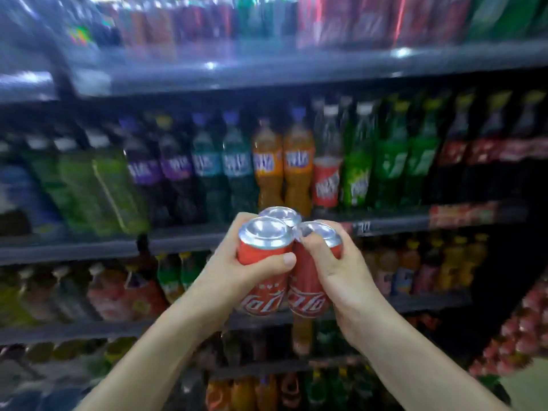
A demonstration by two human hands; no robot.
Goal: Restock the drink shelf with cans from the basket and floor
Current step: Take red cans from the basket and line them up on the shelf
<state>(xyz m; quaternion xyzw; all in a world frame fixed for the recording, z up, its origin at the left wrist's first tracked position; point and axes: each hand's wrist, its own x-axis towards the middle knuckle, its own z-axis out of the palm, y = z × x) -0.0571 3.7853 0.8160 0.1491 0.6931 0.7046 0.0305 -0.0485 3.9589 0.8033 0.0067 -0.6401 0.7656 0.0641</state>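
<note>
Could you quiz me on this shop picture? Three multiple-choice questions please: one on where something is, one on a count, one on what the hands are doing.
1. Where are the orange bottles?
A. on the shelf behind the held cans
B. on the floor
C. in a basket

2. How many red cans do the hands carry?
A. one
B. three
C. six

3. What is the left hand doing?
A. hanging idle
B. pointing at a shelf
C. gripping a can

Answers: 1 A, they stand just above the can tops. 2 B, three silver tops show. 3 C, its thumb curls across a can, and the right hand holds another.
</note>
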